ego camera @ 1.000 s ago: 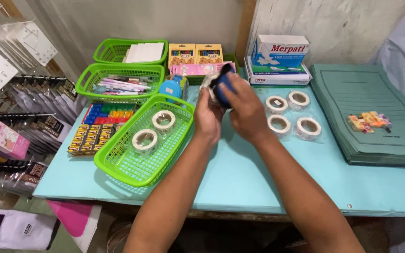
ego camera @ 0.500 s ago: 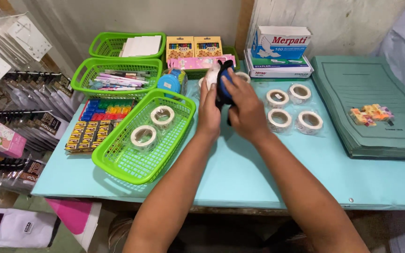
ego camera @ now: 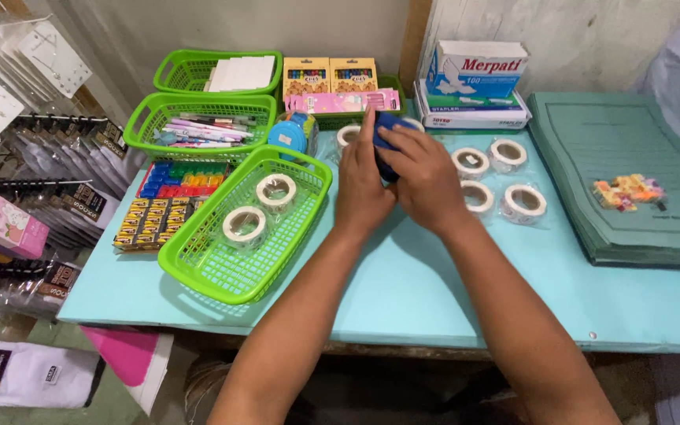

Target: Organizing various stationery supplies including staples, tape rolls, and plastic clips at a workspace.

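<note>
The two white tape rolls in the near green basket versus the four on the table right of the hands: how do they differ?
The two white tape rolls lie inside the green mesh basket; the four white tape rolls lie on the bare turquoise tabletop. The pair sits diagonally, the four in a square. All lie flat.

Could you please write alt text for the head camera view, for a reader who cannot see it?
Both hands, left hand and right hand, close around a dark blue object above a light blue table. To their left a green basket holds two tape rolls; four more tape rolls lie to the right, beside a stack of green folders.
</note>
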